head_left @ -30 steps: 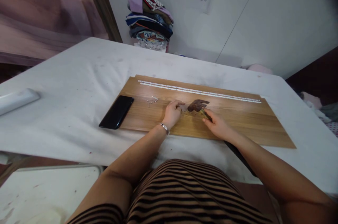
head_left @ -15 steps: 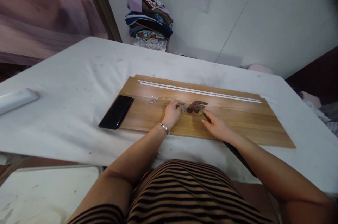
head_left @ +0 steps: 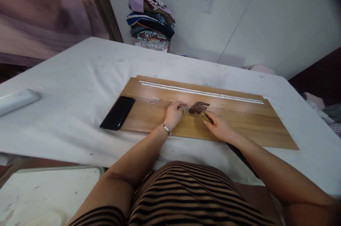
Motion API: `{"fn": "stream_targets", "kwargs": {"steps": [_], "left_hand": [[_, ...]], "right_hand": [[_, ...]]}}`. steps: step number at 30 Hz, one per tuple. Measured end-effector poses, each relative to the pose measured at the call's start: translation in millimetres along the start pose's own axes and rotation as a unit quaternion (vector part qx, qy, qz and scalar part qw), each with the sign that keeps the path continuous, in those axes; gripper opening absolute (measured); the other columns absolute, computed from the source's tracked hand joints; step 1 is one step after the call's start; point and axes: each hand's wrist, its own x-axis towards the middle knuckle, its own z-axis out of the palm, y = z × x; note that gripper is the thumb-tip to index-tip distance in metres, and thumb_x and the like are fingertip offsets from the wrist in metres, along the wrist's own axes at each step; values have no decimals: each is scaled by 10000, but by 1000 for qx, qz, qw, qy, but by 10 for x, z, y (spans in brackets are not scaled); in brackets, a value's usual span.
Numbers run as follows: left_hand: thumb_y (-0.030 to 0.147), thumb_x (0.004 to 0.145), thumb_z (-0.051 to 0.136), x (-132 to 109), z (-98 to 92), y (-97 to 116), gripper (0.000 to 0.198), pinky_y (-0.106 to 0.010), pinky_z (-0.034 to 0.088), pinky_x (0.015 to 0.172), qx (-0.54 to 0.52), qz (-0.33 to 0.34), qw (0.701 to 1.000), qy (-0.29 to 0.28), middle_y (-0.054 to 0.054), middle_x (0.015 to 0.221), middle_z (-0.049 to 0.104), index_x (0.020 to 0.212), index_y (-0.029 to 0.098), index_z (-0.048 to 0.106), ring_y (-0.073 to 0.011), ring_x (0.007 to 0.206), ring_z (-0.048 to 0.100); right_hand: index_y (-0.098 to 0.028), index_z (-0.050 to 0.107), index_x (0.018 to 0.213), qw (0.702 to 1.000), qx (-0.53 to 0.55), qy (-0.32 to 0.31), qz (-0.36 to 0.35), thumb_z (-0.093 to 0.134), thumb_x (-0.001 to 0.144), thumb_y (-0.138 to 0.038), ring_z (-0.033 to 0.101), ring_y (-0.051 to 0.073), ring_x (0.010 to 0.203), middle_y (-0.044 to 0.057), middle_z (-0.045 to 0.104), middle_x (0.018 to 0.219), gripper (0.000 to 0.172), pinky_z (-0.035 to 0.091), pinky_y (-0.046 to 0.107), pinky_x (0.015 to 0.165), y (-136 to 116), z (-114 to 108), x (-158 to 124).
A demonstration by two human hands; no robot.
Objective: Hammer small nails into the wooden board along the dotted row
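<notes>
My right hand (head_left: 218, 126) is wrapped round the handle of a claw hammer (head_left: 198, 108), whose rusty brown head is just over or on the wooden board (head_left: 247, 123); I cannot tell whether it touches. The dark handle runs back under my right forearm. To the left of the hammer head, my left hand (head_left: 173, 114) rests low at the board with its fingers curled and thumb and forefinger close together. Whatever is in those fingers is too small to make out. Several loose nails (head_left: 154, 101) lie on the board to the left of that hand.
Two white measuring strips (head_left: 202, 93) run along the board's far side. A black phone (head_left: 117, 113) lies across its left end. The board is on a white-covered table (head_left: 66, 87); a white roll-like object (head_left: 18, 101) lies far left. Folded cloth (head_left: 151, 16) is stacked behind.
</notes>
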Motion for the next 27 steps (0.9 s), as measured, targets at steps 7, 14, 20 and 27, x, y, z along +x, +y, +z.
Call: {"fn": "stream_targets", "kwargs": {"steps": [7, 14, 20, 27], "left_hand": [[-26, 732, 468, -13, -21, 42, 372, -318, 533, 953, 0, -5, 1000, -3, -43, 968, 756, 857, 179, 751, -181, 972, 681], [-16, 759, 501, 6, -19, 78, 335, -331, 524, 976, -49, -46, 998, 15, -66, 1044, 759, 916, 163, 737, -181, 1010, 686], [169, 836, 608, 24, -104, 320, 191, -335, 533, 939, -132, -60, 989, 8, -89, 1052, 753, 991, 147, 718, -187, 977, 692], [400, 938, 558, 264, -75, 1038, 297, -279, 528, 781, -186, -32, 971, -147, -81, 921, 727, 982, 131, 673, -171, 857, 673]], "right_hand": [[-205, 628, 1294, 1000, 16, 7, 11, 529, 875, -261, 683, 297, 1055, 122, 745, 1137, 434, 521, 497, 952, 30, 32, -12], [-201, 644, 1239, 989, 114, 83, 34, 544, 854, -327, 613, 184, 651, 34, 690, 790, 418, 538, 357, 680, 48, 39, 6], [-199, 642, 1241, 976, 178, 120, 42, 576, 787, -329, 562, 151, 632, -1, 642, 769, 477, 507, 311, 643, -44, -139, 184], [-208, 559, 1380, 956, 239, 165, -34, 579, 828, -294, 659, 204, 857, 41, 713, 975, 560, 573, 397, 823, -458, -55, 671]]}}
